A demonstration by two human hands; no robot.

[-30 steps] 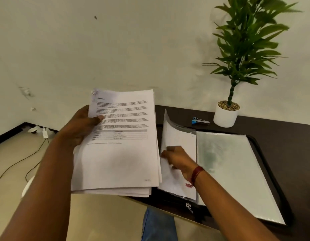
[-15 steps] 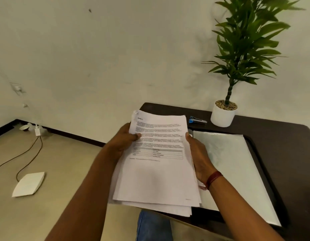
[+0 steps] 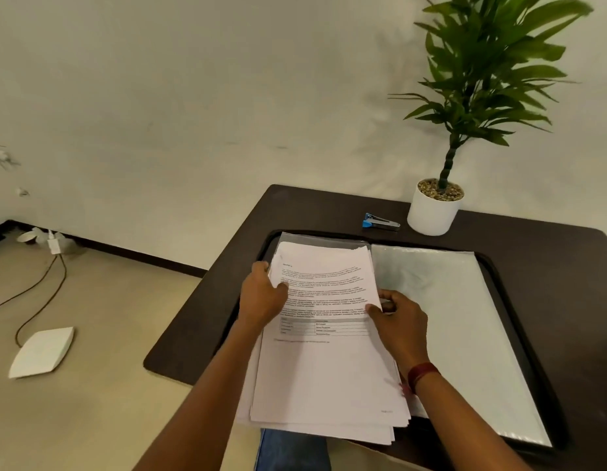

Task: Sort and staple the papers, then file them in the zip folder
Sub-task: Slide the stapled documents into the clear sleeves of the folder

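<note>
I have both bare forearms coming in from the bottom edge, angled toward each other at mid-frame. My left grip (image 3: pixel 261 299) sits left of centre, back of the hand to the camera, thumb laid over the left edge of the papers (image 3: pixel 326 368), fingers mostly out of sight. My right grip (image 3: pixel 399 322) sits just right of centre, thumb on the sheets' right edge, fingers curled beside it. A red band (image 3: pixel 422 375) circles my right wrist.

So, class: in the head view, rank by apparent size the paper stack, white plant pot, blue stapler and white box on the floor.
1. Paper stack, largest, though nearest the camera.
2. White plant pot and white box on the floor: look alike, not ranked.
3. Blue stapler, smallest.
</note>
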